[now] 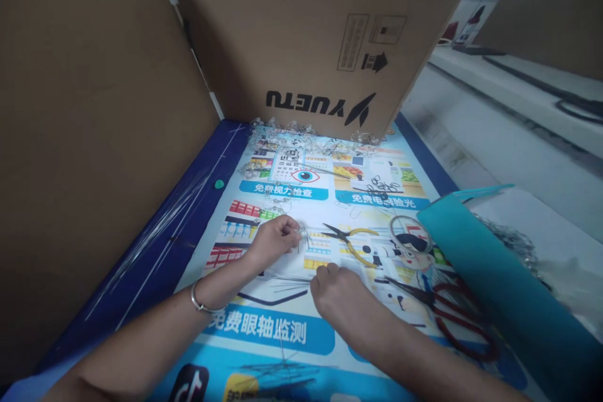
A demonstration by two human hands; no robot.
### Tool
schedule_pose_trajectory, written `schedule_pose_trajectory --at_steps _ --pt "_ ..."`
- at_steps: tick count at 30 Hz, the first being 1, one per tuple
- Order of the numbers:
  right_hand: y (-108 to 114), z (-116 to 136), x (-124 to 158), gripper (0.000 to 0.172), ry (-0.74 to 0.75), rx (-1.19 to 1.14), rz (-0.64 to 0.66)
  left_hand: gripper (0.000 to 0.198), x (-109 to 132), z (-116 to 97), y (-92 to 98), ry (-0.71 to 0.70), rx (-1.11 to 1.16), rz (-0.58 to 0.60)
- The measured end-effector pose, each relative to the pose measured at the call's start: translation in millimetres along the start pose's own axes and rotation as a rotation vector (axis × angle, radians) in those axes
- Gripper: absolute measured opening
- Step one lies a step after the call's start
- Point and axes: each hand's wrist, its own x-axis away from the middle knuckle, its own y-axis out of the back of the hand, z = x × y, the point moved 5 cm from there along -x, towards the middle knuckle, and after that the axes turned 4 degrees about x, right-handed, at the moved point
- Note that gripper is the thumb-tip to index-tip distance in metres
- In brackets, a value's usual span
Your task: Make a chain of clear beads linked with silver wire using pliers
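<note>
My left hand (pixel 277 240) is closed in a pinch on a small bent wire piece (pixel 305 237), whose thin ends stick out to the right of the fingertips. A little nearer and to the right, my right hand (pixel 336 294) rests low over the printed sheet with its fingers curled. Several straight thin wires (pixel 294 279) lie beside its fingertips; whether it grips one is hidden. Yellow-handled pliers (pixel 351 242) lie just beyond my right hand, jaws pointing left. Scissors with red handles (pixel 464 320) lie right of my right forearm.
Clear wire-like pieces (pixel 301 132) line the foot of the cardboard box (pixel 301 31) at the back. Dark loops (pixel 382 187) and a wire coil (pixel 411 232) lie on the right. A teal box (pixel 499 276) holding tangled wire stands at right. More wires (pixel 282 372) lie in front.
</note>
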Motion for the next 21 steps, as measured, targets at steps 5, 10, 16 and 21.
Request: schedule_pose_trajectory --at_steps 5,10,16,21 --pt "-5 -3 -4 0.011 -0.007 0.047 -0.094 0.019 0 -1 -2.0 0.031 0.095 0.065" --pt "0 -10 0 0.012 0.073 0.044 -0.08 0.02 -1 -1 -1.9 0.031 0.074 0.083" --pt "2 -17 3 0.012 0.098 -0.012 -0.079 0.017 0 -3 -0.6 -0.083 -0.124 0.044" --pt "2 -24 4 0.011 0.074 -0.076 -0.072 0.012 2 -10 2.7 -0.201 -0.362 -0.036"
